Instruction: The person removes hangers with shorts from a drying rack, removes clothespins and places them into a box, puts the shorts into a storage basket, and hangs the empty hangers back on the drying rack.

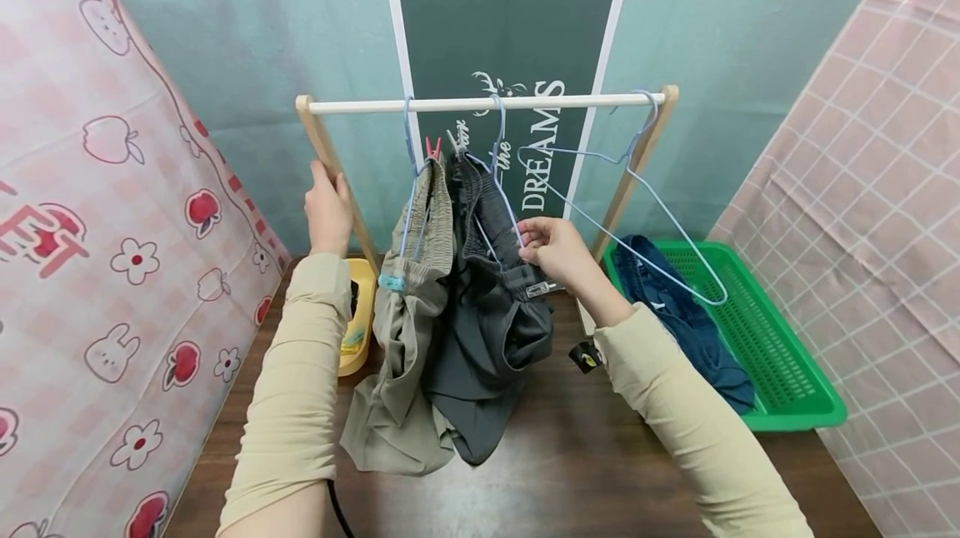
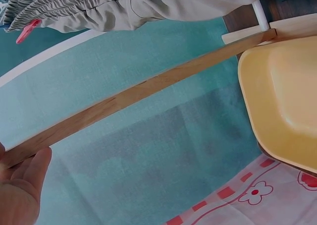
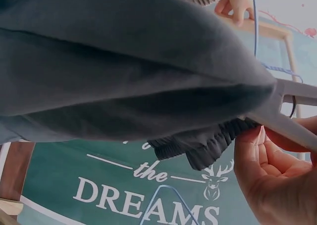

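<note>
The left hand (image 1: 328,211) is gripping a wooden post (image 1: 320,138); the right hand (image 1: 557,248) is pinching the hanger (image 1: 509,206) whose dark trousers (image 1: 480,355) are hanging below the rail (image 1: 360,107) (beside a khaki pair (image 1: 403,355)). They're apparently adjusting its position; the next move is probably calling for release.

- Yellow basin (image 2: 292,96): partly behind the left sleeve (image 1: 300,355), its contents unclear.
- Grey-green trousers (image 1: 405,355): partly hidden by dark trousers (image 1: 480,346).
- Green basket (image 1: 813,371): near left corner behind the right sleeve (image 1: 667,388).
- Left hand (image 1: 328,209): cut off in its wrist view.
</note>
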`<state>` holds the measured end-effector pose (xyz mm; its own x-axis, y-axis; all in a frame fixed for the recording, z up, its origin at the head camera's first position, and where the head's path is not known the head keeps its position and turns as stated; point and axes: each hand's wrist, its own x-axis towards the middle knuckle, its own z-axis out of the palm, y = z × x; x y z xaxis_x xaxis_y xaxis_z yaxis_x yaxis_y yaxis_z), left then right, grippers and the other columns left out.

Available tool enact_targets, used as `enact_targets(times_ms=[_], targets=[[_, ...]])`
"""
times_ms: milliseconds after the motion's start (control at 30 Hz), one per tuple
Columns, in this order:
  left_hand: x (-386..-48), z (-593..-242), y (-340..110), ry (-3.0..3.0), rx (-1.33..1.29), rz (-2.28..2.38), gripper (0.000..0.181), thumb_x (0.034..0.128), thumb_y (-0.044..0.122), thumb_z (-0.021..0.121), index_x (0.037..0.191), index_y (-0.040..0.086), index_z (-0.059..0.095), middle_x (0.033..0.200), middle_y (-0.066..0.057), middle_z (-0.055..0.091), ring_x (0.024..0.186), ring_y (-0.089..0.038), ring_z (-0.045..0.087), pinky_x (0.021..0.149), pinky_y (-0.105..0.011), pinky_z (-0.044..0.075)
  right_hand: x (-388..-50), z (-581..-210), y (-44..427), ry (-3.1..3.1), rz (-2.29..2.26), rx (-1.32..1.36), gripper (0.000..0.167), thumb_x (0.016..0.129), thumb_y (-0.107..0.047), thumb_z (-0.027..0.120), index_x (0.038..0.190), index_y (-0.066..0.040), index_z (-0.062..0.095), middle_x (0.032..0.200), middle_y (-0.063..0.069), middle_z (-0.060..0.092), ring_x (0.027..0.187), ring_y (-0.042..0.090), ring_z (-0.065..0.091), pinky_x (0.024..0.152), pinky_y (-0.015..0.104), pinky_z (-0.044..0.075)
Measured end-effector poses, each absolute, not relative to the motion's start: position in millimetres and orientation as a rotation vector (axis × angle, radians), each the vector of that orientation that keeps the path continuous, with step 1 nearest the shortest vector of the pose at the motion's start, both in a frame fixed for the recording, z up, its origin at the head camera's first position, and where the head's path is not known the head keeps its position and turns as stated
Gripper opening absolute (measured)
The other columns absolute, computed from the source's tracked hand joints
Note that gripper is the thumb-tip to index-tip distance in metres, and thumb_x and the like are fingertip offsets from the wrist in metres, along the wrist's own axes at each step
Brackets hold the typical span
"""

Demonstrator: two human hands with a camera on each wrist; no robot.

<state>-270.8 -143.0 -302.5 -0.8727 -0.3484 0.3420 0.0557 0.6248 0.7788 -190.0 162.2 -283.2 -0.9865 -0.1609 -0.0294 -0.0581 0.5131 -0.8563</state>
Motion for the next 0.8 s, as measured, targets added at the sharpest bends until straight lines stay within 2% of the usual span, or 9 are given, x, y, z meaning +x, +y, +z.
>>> enact_targets(times_ms=[333,600,800], targets=[[-270,-302,-142,-2.372,0.234,-1.134,0.031,0.1036,0.024,0.037,0.126,0.004,0.041,0.113,-0.027,0.062,0.098,-0.043,0.064,0.079,-0.053,0.053,-185,-272,178,2.784,-1.391,-0.203,0.031,0.090,0.006,0.050,0.120,0.008,0.057,0.100,0.017,0.058,0.087,0.022,0.053,0.073,0.022,0.042],[-271,-304,-142,-2.372,0.215,-1.119,0.031,0.1039,0.025,0.036,0.125,0.003,0.041,0.110,-0.028,0.062,0.095,-0.043,0.064,0.078,-0.053,0.053,-169,-265,204,2.991,-1.281,-0.129,0.023,0.096,-0.005,0.050,0.114,0.002,0.062,0.101,0.019,0.060,0.090,0.029,0.056,0.076,0.032,0.042],[-271,-304,-142,-2.381,0.238,-1.121,0.032,0.1038,0.025,0.036,0.127,0.004,0.040,0.112,-0.028,0.062,0.095,-0.043,0.064,0.078,-0.053,0.053,-157,-264,226,3.135,-1.289,-0.103,0.022,0.098,-0.012,0.051,0.111,0.001,0.064,0.099,0.020,0.063,0.086,0.026,0.055,0.076,0.033,0.042]])
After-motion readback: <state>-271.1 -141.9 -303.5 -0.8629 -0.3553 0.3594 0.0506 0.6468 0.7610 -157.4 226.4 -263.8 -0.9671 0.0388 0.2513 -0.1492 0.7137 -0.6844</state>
